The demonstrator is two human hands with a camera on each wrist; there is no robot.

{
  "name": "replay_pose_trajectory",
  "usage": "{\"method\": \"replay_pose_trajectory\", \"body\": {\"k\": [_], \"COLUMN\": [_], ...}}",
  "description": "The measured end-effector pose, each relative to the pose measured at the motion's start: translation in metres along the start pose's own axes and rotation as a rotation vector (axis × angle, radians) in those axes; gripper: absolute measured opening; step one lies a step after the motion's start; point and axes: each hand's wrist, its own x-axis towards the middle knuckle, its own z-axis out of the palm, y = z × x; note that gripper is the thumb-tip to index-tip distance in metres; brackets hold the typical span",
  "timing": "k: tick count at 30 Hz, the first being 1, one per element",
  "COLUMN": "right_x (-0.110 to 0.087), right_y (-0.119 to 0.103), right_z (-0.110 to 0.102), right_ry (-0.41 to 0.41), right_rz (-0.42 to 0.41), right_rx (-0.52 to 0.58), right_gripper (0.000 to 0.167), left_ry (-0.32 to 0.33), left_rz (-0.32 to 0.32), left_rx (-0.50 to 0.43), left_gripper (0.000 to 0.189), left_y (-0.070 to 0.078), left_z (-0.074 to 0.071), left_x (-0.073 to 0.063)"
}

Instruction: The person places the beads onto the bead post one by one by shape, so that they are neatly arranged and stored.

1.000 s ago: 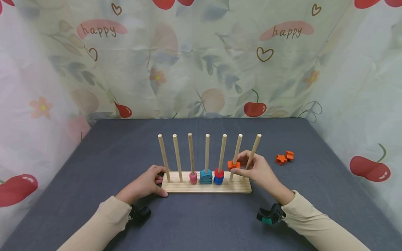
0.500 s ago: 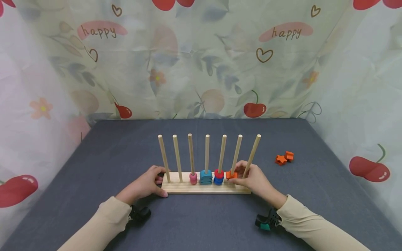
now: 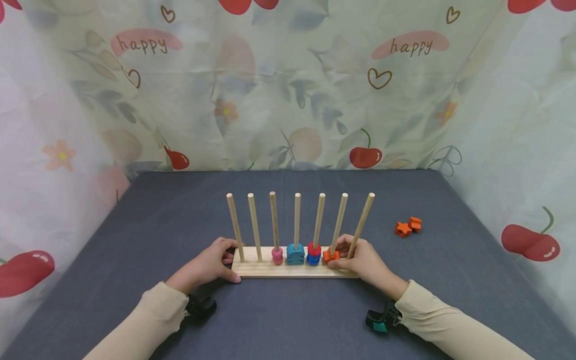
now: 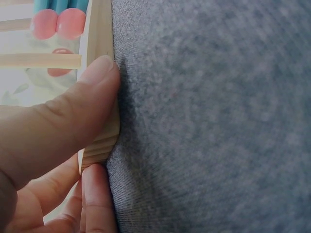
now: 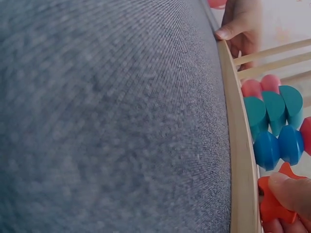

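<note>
A wooden peg board (image 3: 292, 271) with several upright pegs lies crosswise on the table. My left hand (image 3: 209, 262) grips its left end, thumb on the front edge and fingers at the end face, as the left wrist view shows. At the base of the second peg from the right, my right hand (image 3: 366, 260) pinches an orange star bead (image 5: 274, 204). That bead surrounds the peg low against the board. Other pegs carry pink beads (image 3: 277, 256), teal half-round beads (image 3: 295, 254), and blue beads (image 5: 279, 148) beneath a red bead (image 3: 314, 248).
Two loose orange star beads (image 3: 403, 229) lie on the dark grey tablecloth (image 3: 288, 320), right of the board and farther back. A printed curtain (image 3: 279, 100) hangs behind the table and along both sides.
My right hand has lowered the orange star bead down the peg from partway up to the board. The left hand keeps its grip on the board's end.
</note>
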Motion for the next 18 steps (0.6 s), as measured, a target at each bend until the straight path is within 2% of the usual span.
{"method": "replay_pose_trajectory", "body": {"k": [10, 18], "right_x": [-0.0001, -0.0033], "right_y": [0.0003, 0.0004], "right_z": [-0.0002, -0.0039], "right_ry": [-0.008, -0.043], "right_rz": [-0.017, -0.014], "right_rx": [0.002, 0.094], "right_gripper": [0.030, 0.037], "left_ry": [-0.004, -0.008], "left_rz": [-0.003, 0.003], "left_rx": [-0.009, -0.023], "left_gripper": [0.078, 0.079], "left_y": [0.0010, 0.0005], "left_z": [-0.0003, -0.0013], "left_x": [-0.0002, -0.0008]}}
